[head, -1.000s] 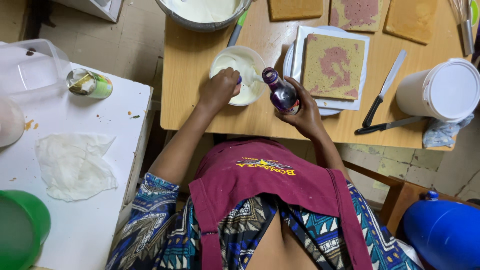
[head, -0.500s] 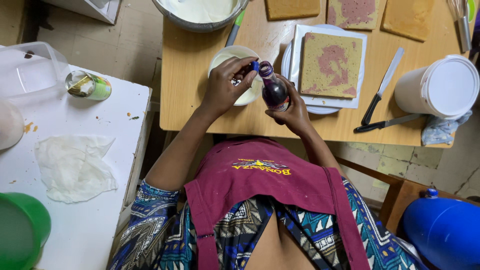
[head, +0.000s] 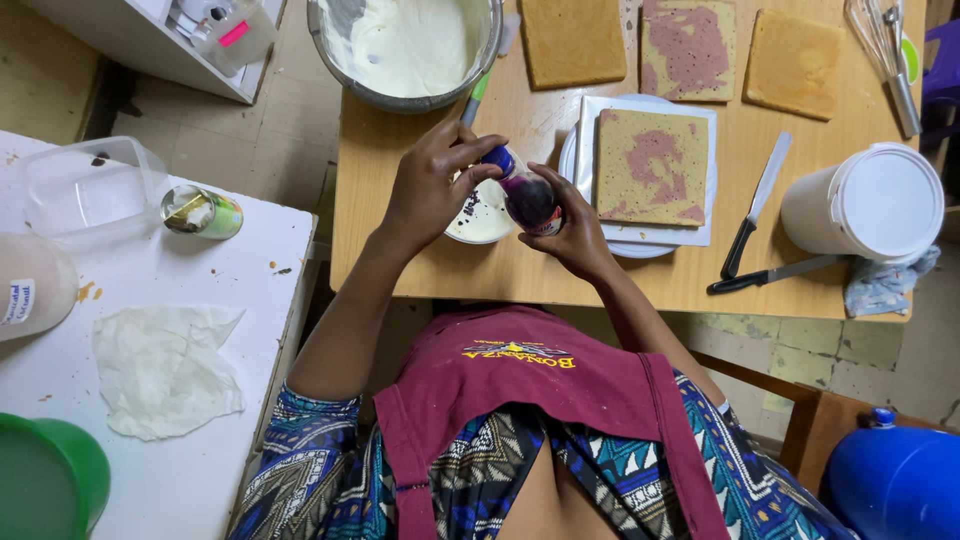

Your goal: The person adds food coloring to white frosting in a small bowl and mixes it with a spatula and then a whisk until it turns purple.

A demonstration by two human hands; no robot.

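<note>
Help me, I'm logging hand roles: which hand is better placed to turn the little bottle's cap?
Left, probably. The left hand pinches the blue cap, while the right hand wraps the dark bottle, steadying it above the small bowl.

Small dark purple bottle [head: 530, 200]: glossy, glass or clear plastic, cannot tell which; blue plastic cap. Pale wooden counter [head: 420, 250]: smooth, matt, grain visible. Large round mixing bowl [head: 330, 60]: brushed metal, dull sheen; white cream inside looks wet and glossy. Square yellow-and-pink sponge layer [head: 650, 165]: porous, matt, rough. White lidded bucket [head: 865, 205]: smooth plastic, satin. Crumpled white sheet [head: 165, 365]: thin paper, creased, matt. Maroon apron [head: 530, 385]: woven cloth, matt. Wire whisk [head: 885, 50]: shiny metal.
</note>
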